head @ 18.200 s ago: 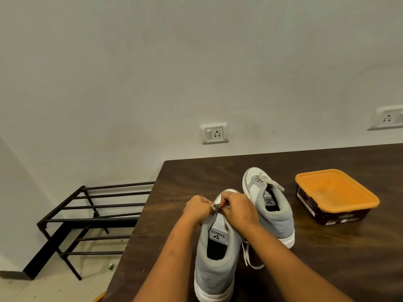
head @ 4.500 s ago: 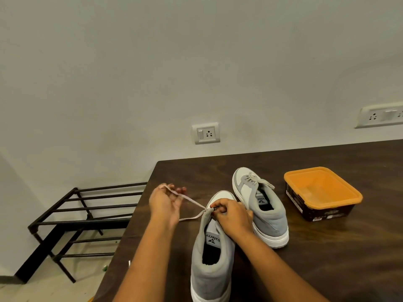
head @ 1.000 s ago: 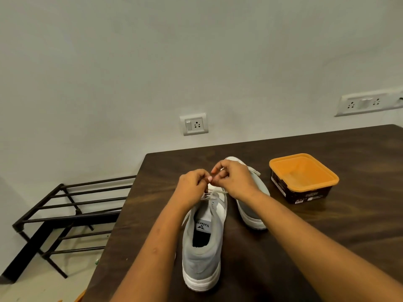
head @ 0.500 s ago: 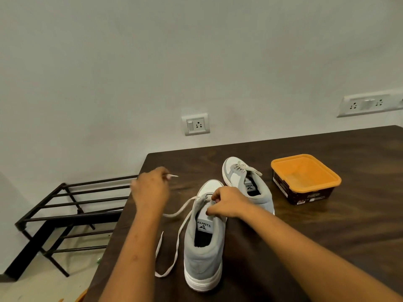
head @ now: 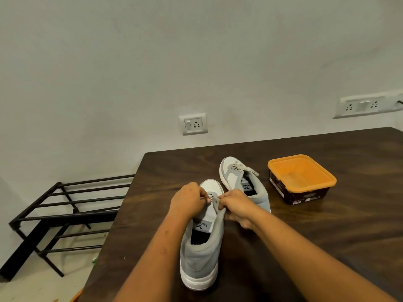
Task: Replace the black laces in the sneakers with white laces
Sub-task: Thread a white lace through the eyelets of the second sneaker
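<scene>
Both hands are meeting over the near sneaker at centre frame, which is standing heel toward the camera on the dark wooden table. The left hand is curling its fingers tight and pinching a small pale lace end right at the eyelets; the rest of that lace is hiding behind the hand and forearm, so its path through the shoe is impossible to call. The right hand is closing thumb and fingers on the grey eyelet edge of the same sneaker, pulling the flap up slightly, its fingertips almost touching the left hand's. The white toe cap is peeking out just above the knuckles, and the tongue label is showing below them.

Just up and to the right, the far sneaker is sitting toe away from the camera, angled a little, with a pale lace crossing its forefoot and one end trailing off to the right. It is lying close beside the near sneaker, though whether they are touching is not clear.

Further right, an orange-lidded dark container is resting on the table, apart from both shoes. At left of frame, a black metal rack is standing on the floor beside the table. On the wall, a switch socket is sitting above the table's far edge, and a longer socket strip is showing at upper right.
</scene>
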The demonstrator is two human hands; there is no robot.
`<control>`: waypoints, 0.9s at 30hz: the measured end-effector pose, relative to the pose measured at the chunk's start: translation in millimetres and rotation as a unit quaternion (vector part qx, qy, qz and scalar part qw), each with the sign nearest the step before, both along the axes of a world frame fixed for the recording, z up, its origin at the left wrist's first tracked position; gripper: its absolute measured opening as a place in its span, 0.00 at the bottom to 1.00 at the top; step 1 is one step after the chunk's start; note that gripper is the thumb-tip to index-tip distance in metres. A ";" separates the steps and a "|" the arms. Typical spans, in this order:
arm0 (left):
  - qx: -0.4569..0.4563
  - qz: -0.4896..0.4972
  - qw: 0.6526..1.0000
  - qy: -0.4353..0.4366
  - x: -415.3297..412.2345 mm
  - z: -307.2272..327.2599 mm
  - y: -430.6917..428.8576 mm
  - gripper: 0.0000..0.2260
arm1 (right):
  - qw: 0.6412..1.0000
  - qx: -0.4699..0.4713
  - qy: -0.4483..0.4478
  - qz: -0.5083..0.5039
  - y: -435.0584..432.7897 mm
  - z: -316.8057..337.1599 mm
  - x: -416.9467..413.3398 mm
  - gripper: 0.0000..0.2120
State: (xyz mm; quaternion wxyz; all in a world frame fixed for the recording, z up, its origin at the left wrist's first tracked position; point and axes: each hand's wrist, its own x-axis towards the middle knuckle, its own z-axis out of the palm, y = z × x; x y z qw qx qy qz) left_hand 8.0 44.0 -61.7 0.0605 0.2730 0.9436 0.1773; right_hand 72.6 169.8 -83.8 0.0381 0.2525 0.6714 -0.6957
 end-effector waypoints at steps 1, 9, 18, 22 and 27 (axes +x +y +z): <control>-0.006 0.002 1.000 0.004 0.3 0.1 0.1 0.07 | 1.000 -0.028 0.004 0.000 0.4 -0.7 -0.5 0.10; -0.020 0.004 0.999 0.050 2.8 -0.9 2.6 0.09 | 0.996 -0.091 0.014 0.001 1.1 3.6 4.2 0.12; 0.069 0.052 0.996 0.017 -0.1 -8.5 -0.3 0.06 | 0.995 -0.100 0.016 0.001 0.7 3.9 4.7 0.11; 0.071 0.048 0.996 0.029 1.8 -9.6 2.4 0.06 | 0.995 -0.100 0.017 0.000 1.0 4.4 5.3 0.11; 0.007 0.011 0.998 0.062 2.9 -9.2 4.9 0.09 | 0.996 -0.091 0.015 0.000 0.4 4.2 4.7 0.12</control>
